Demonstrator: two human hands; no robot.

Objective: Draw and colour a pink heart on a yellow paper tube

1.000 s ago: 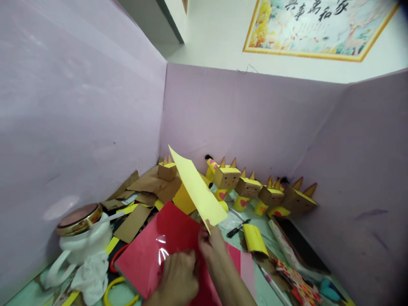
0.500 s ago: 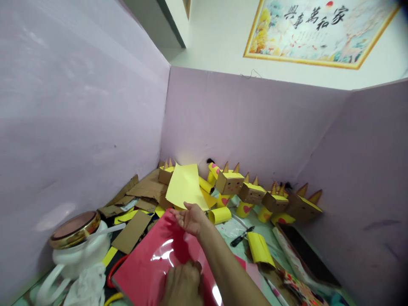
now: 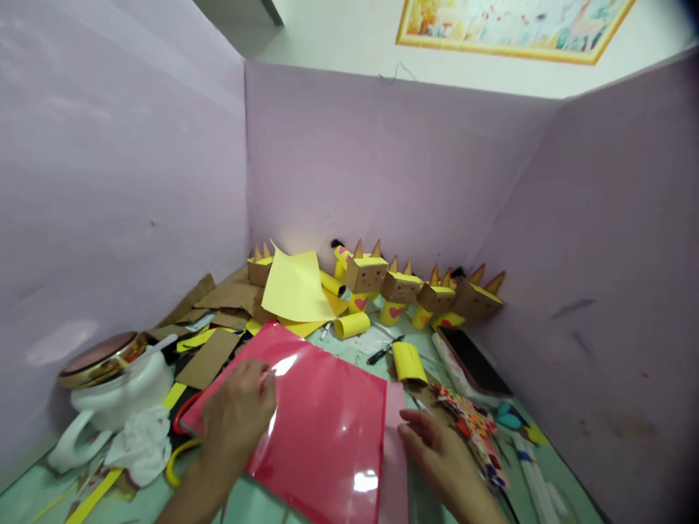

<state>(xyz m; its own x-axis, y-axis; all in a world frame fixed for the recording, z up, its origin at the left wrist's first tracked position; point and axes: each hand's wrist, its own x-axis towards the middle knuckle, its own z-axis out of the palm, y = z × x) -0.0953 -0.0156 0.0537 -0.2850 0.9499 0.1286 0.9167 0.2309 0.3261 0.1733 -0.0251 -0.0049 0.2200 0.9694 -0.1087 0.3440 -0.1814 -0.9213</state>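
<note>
A glossy red folder or packet [image 3: 328,407] lies in front of me, with a pale pink sheet [image 3: 394,444] showing under its right edge. My left hand [image 3: 240,400] is on the packet's left side, fingers curled; whatever they pinch is too small to make out. Beside the pink sheet's right edge, my right hand [image 3: 437,451] has its fingers apart and nothing in them. Behind the packet stands a curved yellow sheet [image 3: 298,287]. A short yellow paper tube [image 3: 352,325] lies right of that sheet.
Cardboard box figures [image 3: 367,276] with pointed horns line the back wall. At the left are a white pot [image 3: 123,393], crumpled white plastic [image 3: 145,444] and cardboard pieces [image 3: 210,356]. A yellow half-tube [image 3: 408,362], black pen [image 3: 385,351] and dark tray-like object [image 3: 475,360] sit right.
My right hand has come from the packet's top corner down to its right side. My left hand has shifted left over the packet. The camera view has tilted down and turned right.
</note>
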